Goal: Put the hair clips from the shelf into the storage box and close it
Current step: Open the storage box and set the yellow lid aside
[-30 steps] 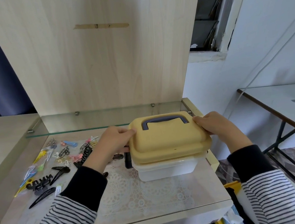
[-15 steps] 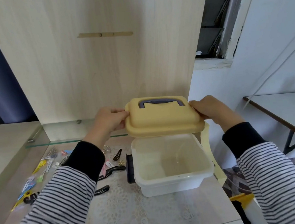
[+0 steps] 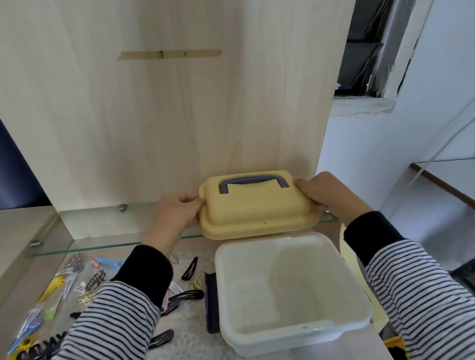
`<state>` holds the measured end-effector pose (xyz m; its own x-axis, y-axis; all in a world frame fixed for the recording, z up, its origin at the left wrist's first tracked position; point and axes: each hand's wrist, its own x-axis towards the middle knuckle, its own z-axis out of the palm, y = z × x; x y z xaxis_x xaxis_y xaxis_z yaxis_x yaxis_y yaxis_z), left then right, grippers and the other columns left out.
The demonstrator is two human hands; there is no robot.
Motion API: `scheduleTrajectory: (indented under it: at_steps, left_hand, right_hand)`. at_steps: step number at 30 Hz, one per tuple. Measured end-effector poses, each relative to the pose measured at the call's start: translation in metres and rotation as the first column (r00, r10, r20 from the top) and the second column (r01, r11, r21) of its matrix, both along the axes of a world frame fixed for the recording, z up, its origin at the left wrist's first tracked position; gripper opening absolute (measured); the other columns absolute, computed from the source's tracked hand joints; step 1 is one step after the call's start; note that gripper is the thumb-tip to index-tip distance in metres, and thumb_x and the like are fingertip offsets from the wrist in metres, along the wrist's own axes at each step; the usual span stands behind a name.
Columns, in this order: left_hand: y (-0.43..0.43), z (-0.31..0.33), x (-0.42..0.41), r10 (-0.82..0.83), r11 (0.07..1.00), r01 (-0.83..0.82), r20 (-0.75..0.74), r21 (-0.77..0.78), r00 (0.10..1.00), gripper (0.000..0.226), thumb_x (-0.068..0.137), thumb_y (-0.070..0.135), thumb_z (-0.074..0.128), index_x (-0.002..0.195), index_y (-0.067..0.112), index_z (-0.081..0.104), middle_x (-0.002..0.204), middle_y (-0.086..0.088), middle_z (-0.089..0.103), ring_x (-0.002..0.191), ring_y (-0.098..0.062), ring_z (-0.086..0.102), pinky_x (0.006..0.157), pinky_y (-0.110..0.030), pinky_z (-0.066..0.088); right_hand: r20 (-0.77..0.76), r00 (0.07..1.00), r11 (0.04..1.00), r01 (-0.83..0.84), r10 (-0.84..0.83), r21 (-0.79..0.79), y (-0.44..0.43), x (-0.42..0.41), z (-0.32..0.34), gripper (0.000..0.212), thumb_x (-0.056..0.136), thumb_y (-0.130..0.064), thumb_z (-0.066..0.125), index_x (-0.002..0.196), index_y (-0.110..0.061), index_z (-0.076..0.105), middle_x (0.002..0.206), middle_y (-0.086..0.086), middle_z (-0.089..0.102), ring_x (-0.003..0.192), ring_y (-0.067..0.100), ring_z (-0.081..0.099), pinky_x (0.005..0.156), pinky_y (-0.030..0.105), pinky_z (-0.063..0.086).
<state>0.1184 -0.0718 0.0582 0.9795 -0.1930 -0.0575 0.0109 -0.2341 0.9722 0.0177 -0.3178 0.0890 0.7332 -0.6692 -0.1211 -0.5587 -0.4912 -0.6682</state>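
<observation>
The white storage box (image 3: 350,267) stands open and bare inside on the lace-covered shelf top. Its yellow lid (image 3: 257,209), with a dark blue handle on top, is held level above the glass shelf (image 3: 101,243) behind the box. My left hand (image 3: 177,213) grips the lid's left edge and my right hand (image 3: 322,191) grips its right edge. Several hair clips (image 3: 96,281), black and coloured, lie scattered to the left of the box, partly hidden by my left sleeve. A dark blue latch (image 3: 211,302) hangs at the box's left side.
A tall wooden back panel (image 3: 167,114) rises just behind the glass shelf. To the right there is a white wall and a glass-topped table (image 3: 460,177) on a black frame. The shelf's front edge is near the bottom of the view.
Both hands have lifted the yellow lid off the box and carried it back over the glass shelf. The open box is now uncovered.
</observation>
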Motion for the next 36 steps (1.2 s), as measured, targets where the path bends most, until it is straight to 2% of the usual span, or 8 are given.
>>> scheduleTrajectory:
  at_steps: [11,17,21,24,28,32,34,36]
  left_hand:
    - [-0.003,-0.018,0.007,0.02,0.999,-0.024,0.08,0.046,0.997,0.01,0.087,0.017,0.068,0.093,0.014,0.074,0.081,-0.002,0.072,0.078,-0.022,0.07,0.083,-0.039,0.057]
    - [-0.004,-0.03,0.005,0.003,0.991,-0.025,0.16,0.135,0.987,0.016,0.085,0.021,0.067,0.097,0.015,0.076,0.089,-0.004,0.074,0.087,-0.022,0.069,0.088,-0.04,0.054]
    - [-0.006,-0.035,0.003,-0.005,0.975,-0.031,0.162,0.219,0.987,0.022,0.089,0.024,0.063,0.105,0.013,0.074,0.098,-0.006,0.074,0.095,-0.022,0.067,0.087,-0.029,0.049]
    - [-0.007,-0.034,0.001,-0.008,0.966,-0.036,0.171,0.256,0.985,0.022,0.09,0.024,0.061,0.106,0.015,0.074,0.099,-0.004,0.073,0.094,-0.018,0.065,0.08,-0.024,0.042]
    - [-0.005,-0.032,-0.003,-0.063,0.954,0.003,0.192,0.298,0.979,0.022,0.092,0.021,0.056,0.103,0.016,0.074,0.092,-0.004,0.072,0.09,-0.02,0.063,0.078,-0.027,0.043]
    - [-0.001,-0.029,-0.013,-0.08,0.966,0.025,0.204,0.258,0.976,0.028,0.094,0.023,0.053,0.116,0.015,0.068,0.108,-0.003,0.069,0.097,-0.016,0.06,0.084,-0.026,0.042]
    - [0.0,-0.027,-0.023,-0.07,0.98,0.026,0.223,0.196,0.972,0.033,0.095,0.024,0.052,0.124,0.015,0.062,0.113,0.001,0.065,0.099,-0.011,0.056,0.084,-0.025,0.039]
    - [0.003,-0.029,-0.035,-0.024,0.995,-0.001,0.247,0.1,0.969,0.032,0.095,0.023,0.052,0.125,0.015,0.059,0.114,0.003,0.062,0.1,-0.01,0.055,0.084,-0.024,0.039]
  right_hand:
    - [-0.038,0.998,0.996,0.039,-0.042,-0.078,-0.007,0.01,-0.026,0.046,0.094,-0.048,0.043,0.07,-0.009,0.05,0.087,0.012,0.058,0.081,0.028,0.056,0.071,0.032,0.042]
    - [0.006,0.999,0.998,0.054,-0.054,-0.016,-0.002,0.009,-0.03,0.05,0.095,-0.045,0.043,0.118,-0.002,0.057,0.114,0.014,0.062,0.104,0.031,0.058,0.091,0.037,0.047]
    - [0.108,0.991,0.994,0.076,-0.084,0.081,0.003,0.006,-0.036,0.046,0.093,-0.041,0.048,0.12,-0.004,0.054,0.114,0.013,0.063,0.104,0.032,0.058,0.094,0.043,0.048]
    - [0.088,0.992,0.996,0.084,-0.086,0.023,0.007,0.005,-0.036,0.044,0.095,-0.039,0.046,0.12,-0.003,0.052,0.115,0.013,0.061,0.106,0.032,0.057,0.095,0.042,0.046]
    - [0.101,0.992,0.996,0.07,-0.075,0.051,0.009,0.001,-0.034,0.045,0.095,-0.039,0.044,0.121,-0.004,0.051,0.115,0.013,0.06,0.106,0.032,0.056,0.096,0.042,0.046]
    - [0.125,0.989,0.996,0.069,-0.076,0.057,0.006,-0.01,-0.035,0.035,0.096,-0.039,0.04,0.093,-0.008,0.055,0.086,0.004,0.058,0.087,0.024,0.053,0.074,0.029,0.04]
    - [0.176,0.979,0.995,0.102,-0.099,-0.008,0.006,-0.021,-0.036,0.039,0.096,-0.033,0.04,0.065,-0.01,0.043,0.063,0.001,0.043,0.065,0.019,0.042,0.057,0.027,0.032]
    - [0.237,0.964,0.989,0.138,-0.121,-0.058,0.007,-0.037,-0.039,0.041,0.096,-0.027,0.041,0.059,-0.013,0.03,0.058,0.0,0.033,0.055,0.016,0.032,0.049,0.026,0.025]
